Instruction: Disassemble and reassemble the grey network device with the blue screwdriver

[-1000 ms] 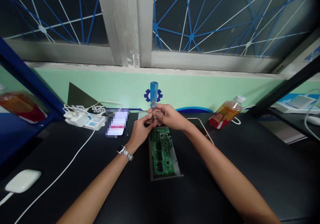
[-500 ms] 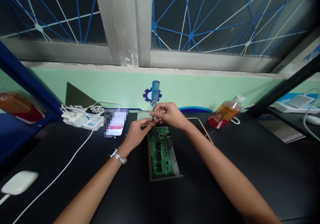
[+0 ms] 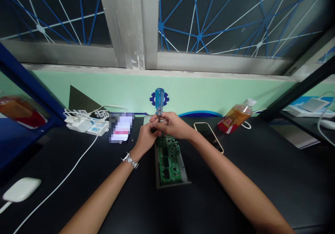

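A screwdriver with a clear blue handle stands nearly upright over the far end of a green circuit board. The board lies in a grey metal tray on the black table. My right hand is closed, its fingers round the screwdriver's shaft just below the handle. Close against it, my left hand is closed too, its fingertips pressed together near the shaft. What the left fingertips hold is too small and hidden to name. The screwdriver's tip is hidden by the fingers.
A lit phone and a white power strip with cables are at the left. To the right lie a dark phone and a tilted drink bottle. A white puck-like device sits at the near left.
The screwdriver has moved slightly left and down. Both hands have drawn closer together over the board's far end, and the right hand has shifted left and down, uncovering more of the dark phone.
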Available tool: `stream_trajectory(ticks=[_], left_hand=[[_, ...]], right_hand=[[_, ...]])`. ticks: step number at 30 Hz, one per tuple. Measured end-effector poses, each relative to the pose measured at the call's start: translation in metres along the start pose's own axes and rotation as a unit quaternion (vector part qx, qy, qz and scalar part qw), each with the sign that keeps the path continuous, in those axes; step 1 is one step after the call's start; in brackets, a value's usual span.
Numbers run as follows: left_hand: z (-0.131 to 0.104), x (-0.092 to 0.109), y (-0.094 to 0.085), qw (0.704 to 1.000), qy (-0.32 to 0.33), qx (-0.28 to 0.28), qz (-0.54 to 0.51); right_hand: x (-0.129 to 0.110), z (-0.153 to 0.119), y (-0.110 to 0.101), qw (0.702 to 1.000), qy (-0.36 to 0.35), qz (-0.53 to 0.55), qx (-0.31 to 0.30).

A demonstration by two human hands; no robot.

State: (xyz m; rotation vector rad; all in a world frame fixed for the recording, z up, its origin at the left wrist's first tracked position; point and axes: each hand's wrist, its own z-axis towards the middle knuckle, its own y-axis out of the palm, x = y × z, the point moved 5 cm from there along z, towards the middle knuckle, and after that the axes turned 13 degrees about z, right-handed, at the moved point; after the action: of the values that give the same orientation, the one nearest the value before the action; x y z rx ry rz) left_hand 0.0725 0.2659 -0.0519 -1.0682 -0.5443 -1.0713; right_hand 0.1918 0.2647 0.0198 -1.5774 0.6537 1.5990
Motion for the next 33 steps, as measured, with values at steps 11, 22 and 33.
stream_trajectory(ticks=[11,22,33], left_hand=[[-0.007,-0.002,-0.012,0.997,-0.033,-0.059,-0.046],[-0.003,0.005,-0.005,0.999,0.006,-0.003,0.038],[-0.009,0.001,-0.011,0.996,-0.036,-0.062,-0.048]], right_hand=[[0.002,0.001,-0.026,0.998,-0.018,0.003,0.061],[-0.005,-0.004,0.002,0.999,0.007,0.034,-0.016],[-0.001,-0.001,-0.023,0.997,-0.024,0.014,0.077]])
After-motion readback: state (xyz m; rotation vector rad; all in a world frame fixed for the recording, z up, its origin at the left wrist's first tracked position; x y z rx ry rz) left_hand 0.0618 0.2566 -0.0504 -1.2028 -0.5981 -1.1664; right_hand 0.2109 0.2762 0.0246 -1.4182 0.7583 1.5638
